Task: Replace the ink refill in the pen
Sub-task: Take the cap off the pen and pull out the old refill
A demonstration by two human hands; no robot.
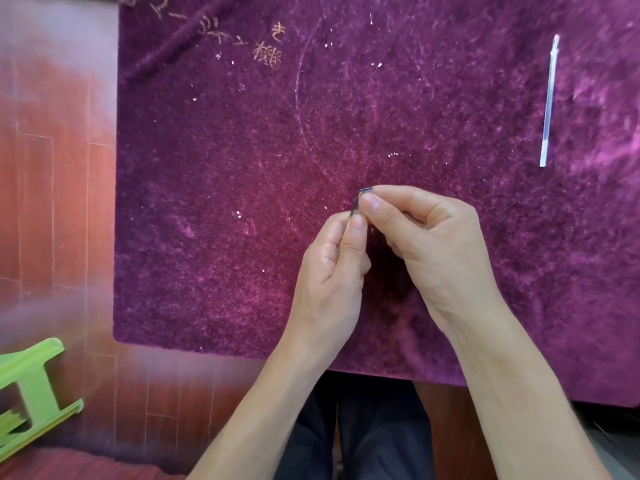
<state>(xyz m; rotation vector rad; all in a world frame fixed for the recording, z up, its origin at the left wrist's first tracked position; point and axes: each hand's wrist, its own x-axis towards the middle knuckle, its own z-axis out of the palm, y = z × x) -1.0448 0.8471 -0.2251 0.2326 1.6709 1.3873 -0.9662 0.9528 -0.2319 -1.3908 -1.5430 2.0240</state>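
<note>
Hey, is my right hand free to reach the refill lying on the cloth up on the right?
Probably not yet. The path over the cloth to the refill looks bare, but the right hand is pinched on the pen together with the left hand, so it would have to let go first.

A table draped in a deep purple, plush velvet-like cloth (225, 202) fills most of the view, its near edge crossing just behind the person's wrists. Lying directly on it, well apart from the hands and beyond the right one toward the far right, is a thin, clear plastic ink refill (548, 102), laid roughly lengthwise away from the person. Scattered pale specks and golden thread scraps (266, 51) dot the cloth far beyond the left hand.
</note>
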